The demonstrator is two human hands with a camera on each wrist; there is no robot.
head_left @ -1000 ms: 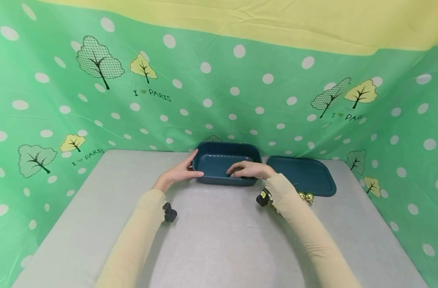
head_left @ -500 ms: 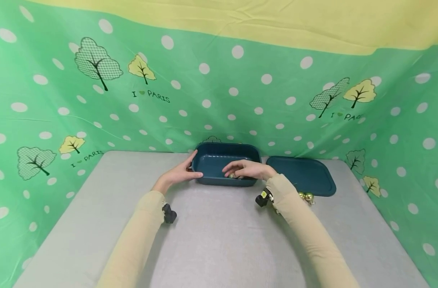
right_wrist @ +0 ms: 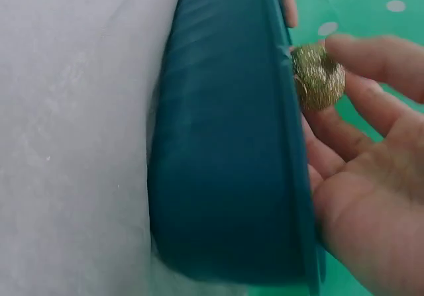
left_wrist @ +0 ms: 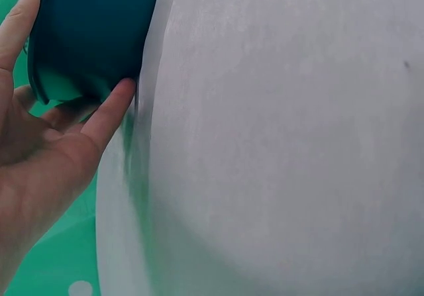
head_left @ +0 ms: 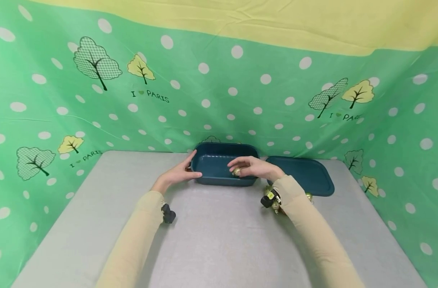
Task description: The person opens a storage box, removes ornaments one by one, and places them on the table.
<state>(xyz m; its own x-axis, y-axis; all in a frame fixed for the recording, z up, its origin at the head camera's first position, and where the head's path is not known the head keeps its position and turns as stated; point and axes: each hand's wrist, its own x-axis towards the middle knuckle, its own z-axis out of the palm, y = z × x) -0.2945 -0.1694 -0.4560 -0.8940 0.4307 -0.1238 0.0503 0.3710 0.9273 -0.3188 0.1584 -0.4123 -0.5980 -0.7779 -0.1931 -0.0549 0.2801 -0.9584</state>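
Note:
A deep dark-blue box [head_left: 226, 181] stands at the back of the table. My left hand [head_left: 176, 175] grips its left end, the thumb at the near corner and the other fingers along the end wall, as the left wrist view of the box [left_wrist: 93, 38] also shows. Over the box's near right rim, my right hand [head_left: 258, 168] pinches a gold glittery bauble [right_wrist: 319, 77] between thumb and fingers. In the head view that bauble [head_left: 236, 172] is partly covered by the fingers. Part of the box's inside is hidden by the right hand.
A flat dark-blue lid [head_left: 305, 176] lies right of the box. Several gold baubles [head_left: 275, 206] lie near the right wrist, partly hidden by the sleeve, with another bauble [head_left: 309, 196] at the lid's near edge. A green dotted cloth [head_left: 219, 100] hangs behind the table.
My right hand has risen slightly and shifted right, and the bauble in its fingers has come into sight above the box. More baubles show beside the right wrist. The left hand keeps its place.

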